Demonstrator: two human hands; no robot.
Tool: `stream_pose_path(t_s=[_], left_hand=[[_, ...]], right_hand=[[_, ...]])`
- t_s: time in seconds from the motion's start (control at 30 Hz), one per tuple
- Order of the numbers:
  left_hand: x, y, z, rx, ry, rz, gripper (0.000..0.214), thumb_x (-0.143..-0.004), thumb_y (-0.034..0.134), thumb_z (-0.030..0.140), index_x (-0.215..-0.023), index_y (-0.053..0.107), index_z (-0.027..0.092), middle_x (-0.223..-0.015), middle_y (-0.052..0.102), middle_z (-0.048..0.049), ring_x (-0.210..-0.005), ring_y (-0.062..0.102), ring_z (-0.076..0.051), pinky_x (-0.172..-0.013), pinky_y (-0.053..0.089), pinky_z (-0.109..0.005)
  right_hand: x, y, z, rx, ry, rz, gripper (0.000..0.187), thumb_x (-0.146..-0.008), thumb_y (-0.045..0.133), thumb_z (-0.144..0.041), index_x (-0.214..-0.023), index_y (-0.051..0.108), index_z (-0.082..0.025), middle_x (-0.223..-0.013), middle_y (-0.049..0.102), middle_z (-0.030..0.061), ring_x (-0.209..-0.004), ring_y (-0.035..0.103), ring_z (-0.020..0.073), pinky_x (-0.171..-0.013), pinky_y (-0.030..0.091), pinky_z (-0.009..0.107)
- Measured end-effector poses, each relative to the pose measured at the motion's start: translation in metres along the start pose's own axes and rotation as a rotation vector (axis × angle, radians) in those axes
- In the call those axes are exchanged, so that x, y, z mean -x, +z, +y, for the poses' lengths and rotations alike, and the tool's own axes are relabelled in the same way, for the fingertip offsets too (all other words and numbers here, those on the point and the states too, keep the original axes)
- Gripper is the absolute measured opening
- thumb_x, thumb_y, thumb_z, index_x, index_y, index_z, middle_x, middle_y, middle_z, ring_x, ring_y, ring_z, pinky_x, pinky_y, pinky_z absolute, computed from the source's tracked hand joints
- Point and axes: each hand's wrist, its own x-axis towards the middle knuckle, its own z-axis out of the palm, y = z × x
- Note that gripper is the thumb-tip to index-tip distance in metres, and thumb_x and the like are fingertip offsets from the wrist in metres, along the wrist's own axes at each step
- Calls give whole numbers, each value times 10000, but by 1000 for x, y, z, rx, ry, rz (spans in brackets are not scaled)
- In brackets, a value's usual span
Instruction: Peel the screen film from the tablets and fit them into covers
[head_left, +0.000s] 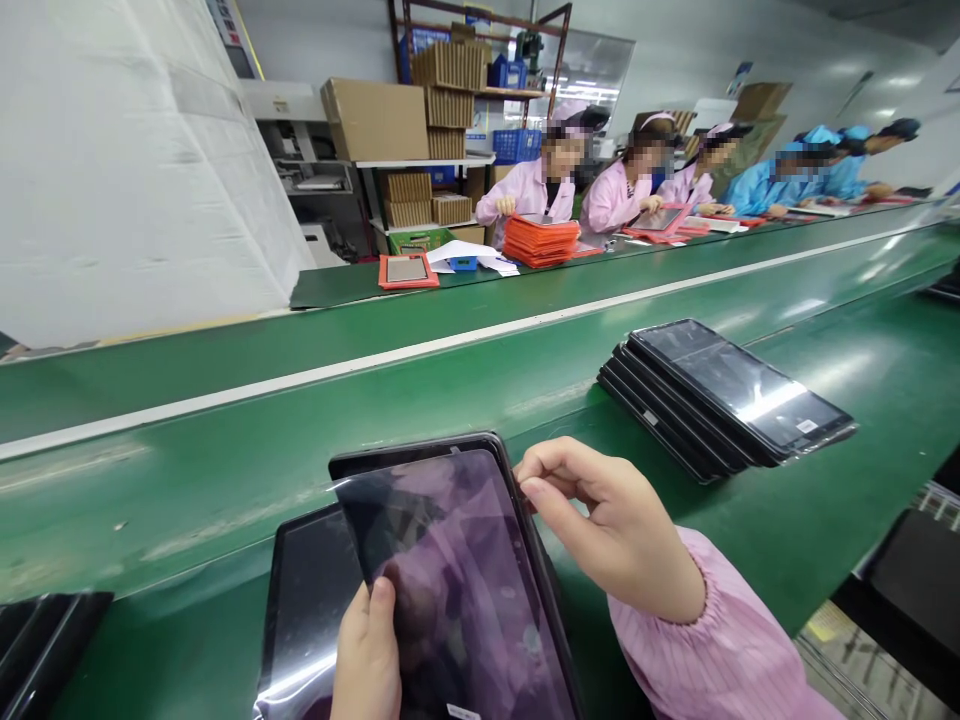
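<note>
My left hand [367, 655] grips the lower left edge of a black tablet [465, 580] with a glossy dark film on its screen, thumb pressed on the film. My right hand [607, 525], in a pink sleeve, pinches at the tablet's upper right edge with curled fingers. The film's top left corner looks lifted off the frame. Another black tablet in a clear wrap [307, 610] lies under and to the left of the held one, on the green bench [187, 520].
A fanned stack of black tablets [720, 400] lies to the right on the green belt. More dark panels [37, 650] sit at the far left edge. Across the line, several workers in pink and blue coats handle orange cases [540, 240]. Cardboard boxes [375, 120] stand behind.
</note>
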Motion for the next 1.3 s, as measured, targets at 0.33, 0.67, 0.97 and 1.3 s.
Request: stream_pose_path(t_s=[0.33,0.67,0.97,1.3], left_hand=[[3,0,5,116,-143,-121,716,-456,785,749,-855,751,156,-901,763,-83,-1011,674,-315,-863,544,-347],[10,4,13,178,-196,-131,678,-428,817,726,-833,774,184,-881,764,-72,-975,692,-288,-812,569,-321],[9,0,10,133,-157,-169,664,-475,793,740,-796,740,160,-809,748,-45,-861,679,-223,-744,541,-245],[3,-7,-4,-64,-31,-159,695,-545,693,804,-825,706,168,-786,724,-64,-892,670,-299,-754,550,-339]], right_hand=[[-5,-1,5,-294,194,-80,156,-919,522,-141,-871,654,-207,-805,711,14,-735,709,113,-655,606,170],[-8,-3,4,-355,250,-102,105,-893,576,-181,-860,675,-173,-787,723,21,-698,702,97,-653,589,153],[-7,-3,0,-298,244,-66,75,-772,689,-129,-827,666,-176,-759,743,14,-675,728,104,-628,581,132],[-10,0,1,-315,318,-6,157,-683,750,-129,-802,656,-169,-644,692,-17,-551,670,79,-545,556,120]])
